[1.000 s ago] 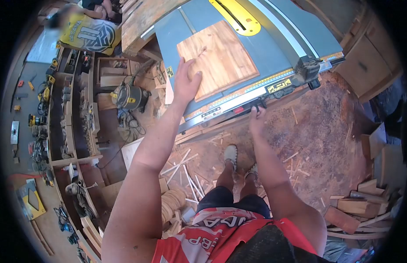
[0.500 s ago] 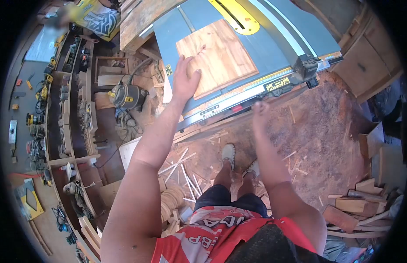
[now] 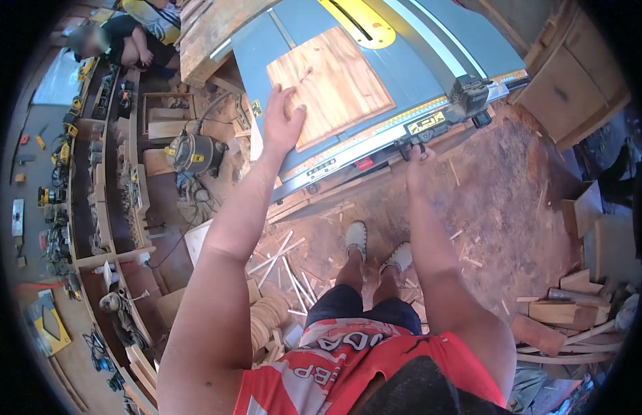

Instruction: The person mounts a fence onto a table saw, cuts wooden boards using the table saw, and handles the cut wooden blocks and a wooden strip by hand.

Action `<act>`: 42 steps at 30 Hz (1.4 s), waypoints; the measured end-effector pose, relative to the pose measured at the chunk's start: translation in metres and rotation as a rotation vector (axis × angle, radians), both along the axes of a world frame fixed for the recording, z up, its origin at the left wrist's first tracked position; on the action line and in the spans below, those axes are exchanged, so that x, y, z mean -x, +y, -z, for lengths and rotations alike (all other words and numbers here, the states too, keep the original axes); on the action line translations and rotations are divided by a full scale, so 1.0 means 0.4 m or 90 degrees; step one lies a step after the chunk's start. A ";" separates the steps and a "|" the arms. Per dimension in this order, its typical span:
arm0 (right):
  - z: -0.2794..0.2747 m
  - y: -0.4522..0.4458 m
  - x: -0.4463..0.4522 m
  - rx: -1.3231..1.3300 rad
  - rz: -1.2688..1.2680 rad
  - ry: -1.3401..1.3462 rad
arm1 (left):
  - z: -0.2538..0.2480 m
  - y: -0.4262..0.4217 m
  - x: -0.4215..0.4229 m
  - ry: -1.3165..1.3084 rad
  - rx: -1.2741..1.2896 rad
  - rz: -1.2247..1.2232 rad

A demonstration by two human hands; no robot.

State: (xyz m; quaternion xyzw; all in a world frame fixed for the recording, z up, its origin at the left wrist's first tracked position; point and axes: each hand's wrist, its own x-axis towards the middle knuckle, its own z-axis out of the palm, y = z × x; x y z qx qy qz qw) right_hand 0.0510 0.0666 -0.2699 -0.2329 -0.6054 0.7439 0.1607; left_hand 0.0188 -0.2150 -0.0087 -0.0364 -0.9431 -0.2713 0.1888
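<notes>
A square plywood board (image 3: 335, 86) with rounded grain lies flat on the grey-blue table saw top (image 3: 411, 76). My left hand (image 3: 285, 124) rests at the board's left edge, thumb spread from the fingers, the fingertips touching the wood. Below the saw's front rail (image 3: 366, 149), my right hand (image 3: 421, 158) has its fingers curled at a small black knob (image 3: 408, 151). The yellow throat plate (image 3: 366, 28) with its dark slot sits just beyond the board. To the right stands the black rip fence head (image 3: 469, 95).
A shop vacuum (image 3: 195, 153) stands left of the saw. Shelves with power tools (image 3: 58, 197) line the far left, where another person (image 3: 130, 45) sits. Thin offcuts (image 3: 286, 266) litter the floor near my feet. Wood blocks (image 3: 563, 311) are piled at right.
My right hand has moved up to the black knob under the rail. The board and left hand keep their places on the saw. The other person's pose has changed.
</notes>
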 end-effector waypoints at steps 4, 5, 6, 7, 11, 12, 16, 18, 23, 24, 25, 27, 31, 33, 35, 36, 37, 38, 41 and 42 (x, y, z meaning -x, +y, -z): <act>-0.125 -0.063 -0.141 -0.193 -0.249 -0.131 | 0.004 -0.002 -0.017 0.002 -0.015 0.016; -0.052 -0.056 -0.160 -0.194 -0.249 -0.133 | -0.002 0.000 -0.019 -0.006 -0.024 0.014; 0.023 -0.038 -0.157 -0.132 -0.212 -0.124 | -0.013 0.007 -0.006 -0.005 -0.033 0.014; 0.051 -0.029 -0.133 -0.068 -0.174 -0.109 | -0.016 0.008 0.008 0.007 -0.033 0.020; -0.179 0.006 -0.123 -0.166 -0.251 -0.163 | -0.004 0.013 -0.004 -0.007 -0.012 -0.024; -0.155 0.002 -0.099 -0.275 -0.288 -0.169 | -0.010 0.013 -0.001 -0.010 -0.011 -0.017; -0.143 -0.007 -0.051 -0.429 -0.379 -0.254 | -0.024 0.008 -0.001 -0.017 -0.002 -0.019; -0.160 -0.010 -0.070 -0.460 -0.411 -0.317 | -0.019 0.015 -0.015 -0.029 -0.014 -0.016; -0.294 0.031 -0.047 -0.640 -0.447 -0.153 | -0.014 0.004 -0.008 -0.017 0.003 -0.023; -0.281 0.052 -0.022 -0.640 -0.446 -0.145 | -0.013 0.002 -0.006 -0.024 -0.004 -0.023; -0.263 0.071 -0.008 -0.589 -0.446 -0.186 | -0.015 0.001 -0.008 -0.025 -0.003 -0.026; -0.257 0.079 0.004 -0.543 -0.451 -0.226 | -0.018 0.004 -0.013 -0.036 -0.004 -0.023; -0.258 0.069 0.001 -0.528 -0.392 -0.372 | -0.011 0.019 0.004 -0.078 0.026 -0.078; -0.169 0.051 0.004 -0.557 -0.392 -0.402 | 0.000 0.023 0.066 -0.083 0.025 -0.095; -0.086 0.038 0.026 -0.599 -0.625 -0.272 | -0.003 0.021 0.128 -0.084 0.022 -0.113; -0.074 0.030 0.023 -0.604 -0.621 -0.270 | -0.010 0.020 0.160 -0.102 0.014 -0.121; -0.100 0.003 0.000 -0.618 -0.589 -0.253 | -0.016 0.020 0.191 -0.119 0.008 -0.128; -0.126 -0.006 -0.013 -0.629 -0.561 -0.241 | -0.013 0.014 0.208 -0.119 0.006 -0.125; -0.238 0.086 0.024 -0.584 -0.566 -0.242 | 0.002 -0.001 0.231 -0.107 0.034 -0.115; -0.274 0.116 0.042 -0.582 -0.567 -0.245 | 0.000 0.000 0.232 -0.104 0.032 -0.117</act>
